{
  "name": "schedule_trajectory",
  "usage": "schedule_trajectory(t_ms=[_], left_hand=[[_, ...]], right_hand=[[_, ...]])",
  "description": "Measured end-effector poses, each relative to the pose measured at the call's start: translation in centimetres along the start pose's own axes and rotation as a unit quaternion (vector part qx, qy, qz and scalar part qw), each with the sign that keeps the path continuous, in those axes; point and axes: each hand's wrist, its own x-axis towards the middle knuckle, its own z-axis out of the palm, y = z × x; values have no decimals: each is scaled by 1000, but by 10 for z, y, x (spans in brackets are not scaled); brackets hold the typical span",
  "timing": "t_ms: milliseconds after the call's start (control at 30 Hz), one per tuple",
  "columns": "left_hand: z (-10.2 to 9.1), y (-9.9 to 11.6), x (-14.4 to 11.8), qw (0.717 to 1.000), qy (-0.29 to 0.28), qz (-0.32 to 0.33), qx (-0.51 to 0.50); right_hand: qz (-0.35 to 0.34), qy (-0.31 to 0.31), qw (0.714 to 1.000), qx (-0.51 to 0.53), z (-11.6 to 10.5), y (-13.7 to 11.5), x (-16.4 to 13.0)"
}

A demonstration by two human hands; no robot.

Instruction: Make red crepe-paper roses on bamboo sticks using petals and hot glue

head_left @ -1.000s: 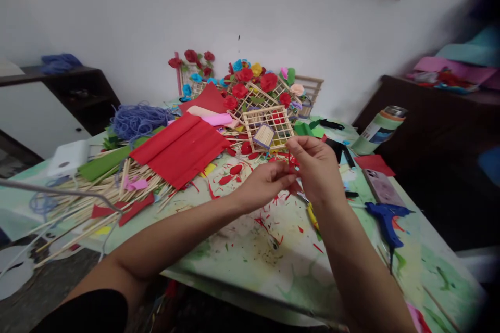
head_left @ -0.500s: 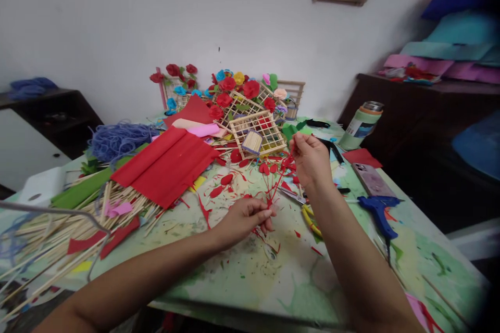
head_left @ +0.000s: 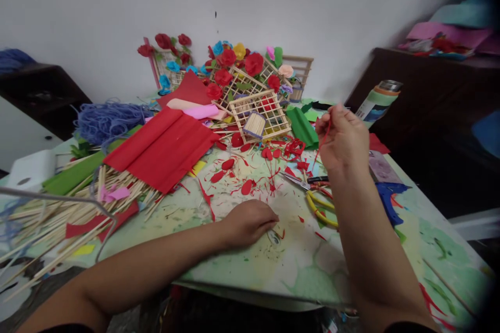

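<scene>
Right of the frame's centre, a thin red paper strip (head_left: 324, 141) is pinched in the closed grip of the right hand (head_left: 346, 135), its long axis slanted down toward the lower left. The left hand (head_left: 250, 222), well apart, is curled over the tabletop (head_left: 300, 265) at lower centre; whether anything is held there cannot be told.

Apparently a craft workroom: paper flowers (head_left: 253, 64), scissors (head_left: 300, 183), loose sticks (head_left: 133, 186).
</scene>
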Motion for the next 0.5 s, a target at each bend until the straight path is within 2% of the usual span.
schedule_trajectory(t_ms=[100, 300, 500], left_hand=[[3, 0, 1, 999, -35, 30, 29], [1, -3, 4, 997, -47, 46, 49], [8, -5, 3, 998, -41, 39, 28]], right_hand=[[-2, -13, 1000, -7, -3, -6, 1], [1, -24, 1000, -2, -1, -10, -3], [19, -50, 999, -13, 6, -12, -8]])
